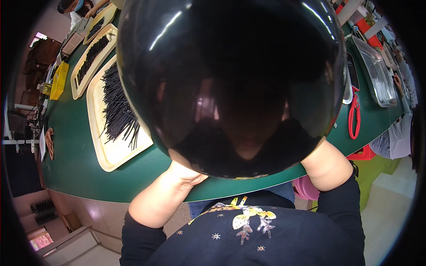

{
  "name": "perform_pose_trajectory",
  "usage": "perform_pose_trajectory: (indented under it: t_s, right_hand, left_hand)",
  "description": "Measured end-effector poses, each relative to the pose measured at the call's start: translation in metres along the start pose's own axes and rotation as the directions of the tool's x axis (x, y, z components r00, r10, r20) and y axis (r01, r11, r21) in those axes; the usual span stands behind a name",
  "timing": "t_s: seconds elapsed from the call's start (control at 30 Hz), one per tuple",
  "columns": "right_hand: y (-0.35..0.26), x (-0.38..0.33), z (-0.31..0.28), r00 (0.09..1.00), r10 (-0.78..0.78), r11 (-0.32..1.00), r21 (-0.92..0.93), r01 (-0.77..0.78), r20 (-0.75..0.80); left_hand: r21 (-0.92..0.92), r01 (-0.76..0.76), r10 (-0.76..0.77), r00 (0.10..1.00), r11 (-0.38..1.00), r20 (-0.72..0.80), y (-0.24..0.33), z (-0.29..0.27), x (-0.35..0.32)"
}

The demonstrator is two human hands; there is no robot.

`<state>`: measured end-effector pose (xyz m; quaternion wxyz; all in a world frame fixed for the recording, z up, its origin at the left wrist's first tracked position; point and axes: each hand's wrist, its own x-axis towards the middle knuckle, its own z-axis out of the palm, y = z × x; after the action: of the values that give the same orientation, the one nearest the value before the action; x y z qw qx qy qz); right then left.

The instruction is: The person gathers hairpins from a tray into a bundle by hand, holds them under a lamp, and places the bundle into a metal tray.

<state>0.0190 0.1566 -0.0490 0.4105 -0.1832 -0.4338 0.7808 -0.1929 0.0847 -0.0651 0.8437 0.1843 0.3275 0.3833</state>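
I can't tell if the fingers are apart or shut, as a big, shiny, black, round thing (230, 84) hides them. On its clock face, the left hand (190, 175) goes behind it at 7, and the right hand (314, 153) at 4. It fills the top middle, over the smooth green table (73, 162), and blocks much of it. Three cream plastic trays of thin black sticks sit along the left: one at 8 (108, 160), one at 9 (78, 94), one near 10 (107, 14). The sticks are too many to count. One small yellow plastic box (59, 80) is at 9. One red-handled tool (351, 120) and one long clear plastic box (387, 104) are near 3
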Motion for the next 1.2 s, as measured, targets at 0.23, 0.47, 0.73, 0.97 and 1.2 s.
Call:
perform_pose_trajectory:
  t_s: [0.23, 0.47, 0.73, 0.97, 1.2]
  right_hand:
    - [0.004, -0.001, 0.004, 0.993, 0.065, 0.93, -0.367, -0.023, 0.101]
    - [-0.01, -0.003, 0.012, 0.992, 0.118, 0.97, 0.22, -0.105, -0.042]
    - [-0.01, 0.002, 0.025, 0.997, 0.07, 0.948, -0.309, -0.077, -0.034]
    - [-0.011, -0.005, 0.021, 0.998, 0.058, 0.997, -0.048, -0.059, -0.025]
    - [-0.007, 0.002, 0.013, 0.996, -0.029, 0.95, -0.309, 0.052, 0.078]
  left_hand:
    - [0.181, -0.112, 0.108, 0.994, 0.977, 0.031, -0.004, 0.01, 0.004]
    - [0.199, -0.171, 0.138, 0.976, 0.965, 0.169, -0.015, -0.007, 0.006]
    - [0.181, -0.188, 0.177, 0.981, 0.965, 0.075, -0.01, 0.01, 0.006]
    - [0.061, -0.01, 0.006, 0.999, 0.998, 0.053, 0.003, 0.01, 0.0]
    - [0.029, -0.159, 0.158, 0.987, 0.987, 0.036, -0.004, 0.02, 0.005]
